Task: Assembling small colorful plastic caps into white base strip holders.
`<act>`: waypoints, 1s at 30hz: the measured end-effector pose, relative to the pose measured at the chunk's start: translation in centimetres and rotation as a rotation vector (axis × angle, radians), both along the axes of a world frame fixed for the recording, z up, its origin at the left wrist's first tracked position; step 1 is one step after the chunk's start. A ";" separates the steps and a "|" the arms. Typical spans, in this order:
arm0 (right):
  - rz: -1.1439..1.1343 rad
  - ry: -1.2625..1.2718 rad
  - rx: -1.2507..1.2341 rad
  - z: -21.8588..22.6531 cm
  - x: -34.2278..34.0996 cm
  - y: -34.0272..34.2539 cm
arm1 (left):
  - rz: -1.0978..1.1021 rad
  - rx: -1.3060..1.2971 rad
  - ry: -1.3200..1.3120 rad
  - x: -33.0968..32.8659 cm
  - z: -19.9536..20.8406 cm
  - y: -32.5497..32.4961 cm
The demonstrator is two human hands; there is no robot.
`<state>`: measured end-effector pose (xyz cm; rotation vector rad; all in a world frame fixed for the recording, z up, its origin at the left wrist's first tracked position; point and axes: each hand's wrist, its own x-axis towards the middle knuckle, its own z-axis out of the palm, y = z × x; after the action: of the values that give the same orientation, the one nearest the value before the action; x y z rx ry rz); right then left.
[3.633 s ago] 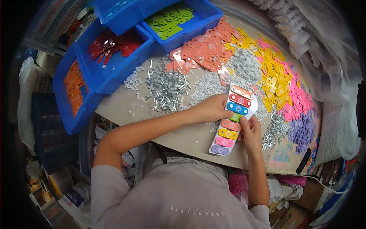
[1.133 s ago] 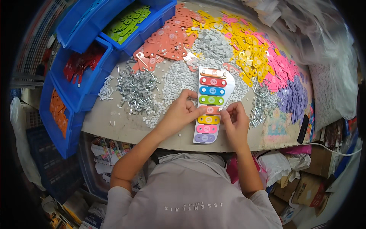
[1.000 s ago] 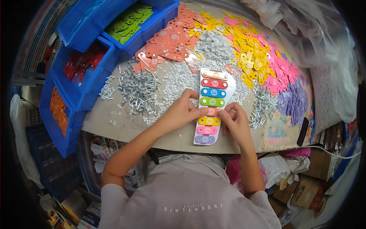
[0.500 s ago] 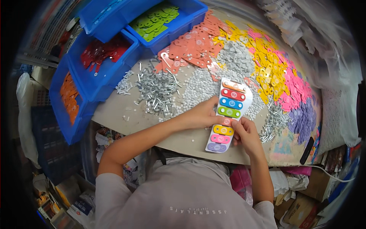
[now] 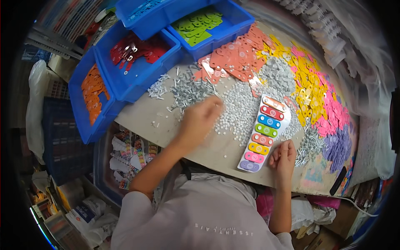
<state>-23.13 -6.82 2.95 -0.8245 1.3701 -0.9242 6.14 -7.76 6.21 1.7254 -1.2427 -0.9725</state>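
A toy xylophone lies on the table before me, a white tapered base with a row of coloured bars, orange at the far end and purple at the near end. Neither hand touches it. My left hand is over the near side of a heap of silver pins, smeared by motion, so what its fingers do is hidden. Just right of the xylophone, my right hand hovers near the table edge with fingers curled together; anything between them is too small to make out. Small white caps are spread beyond the xylophone.
Blue bins at the left hold red, orange, green and blue bars. Piles of coral bars, yellow bars, pink bars and purple bars cover the far and right table. More silver pins lie right of my right hand.
Both hands have let go of the xylophone. My left hand has moved left toward the silver pins, and my right hand has drawn away to the right. The whole view has shifted.
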 end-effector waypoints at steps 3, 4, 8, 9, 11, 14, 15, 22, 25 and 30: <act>-0.117 -0.030 -0.135 -1.3 0.2 1.2 | 0.160 -0.324 -0.574 6.0 -1.5 0.7; -0.101 0.002 -0.188 -1.6 0.4 1.4 | 0.156 -0.301 -0.669 7.9 -2.0 1.2; 0.018 0.214 -0.273 -2.2 0.9 1.7 | 0.091 -0.278 -0.851 12.6 -3.0 3.7; 0.080 0.227 -0.233 -1.8 1.0 1.6 | 0.067 -0.287 -0.892 13.5 -3.6 4.3; 0.128 0.211 -0.263 -1.8 0.2 1.7 | -0.003 -0.287 -0.966 14.3 -3.9 4.6; 0.017 0.722 -0.557 -0.4 -1.9 0.9 | -0.008 -0.266 -1.005 14.0 -4.2 4.1; -0.001 0.739 -0.550 -0.1 -3.1 0.5 | -0.026 -0.278 -0.991 13.7 -4.4 3.5; -0.399 1.272 -0.592 -1.2 -16.3 -2.7 | 0.009 -0.281 -0.985 13.3 -4.7 2.7; -0.300 1.367 -0.513 -2.6 -18.7 -3.1 | 0.009 -0.283 -0.970 13.4 -4.5 2.6; -0.318 1.426 -0.613 -4.0 -19.1 -3.7 | -0.007 -0.276 -1.042 13.5 -4.3 2.6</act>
<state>-42.25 -10.50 -1.05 -1.9883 2.5137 -1.0196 19.61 -5.12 1.91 2.0328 -1.8815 0.2017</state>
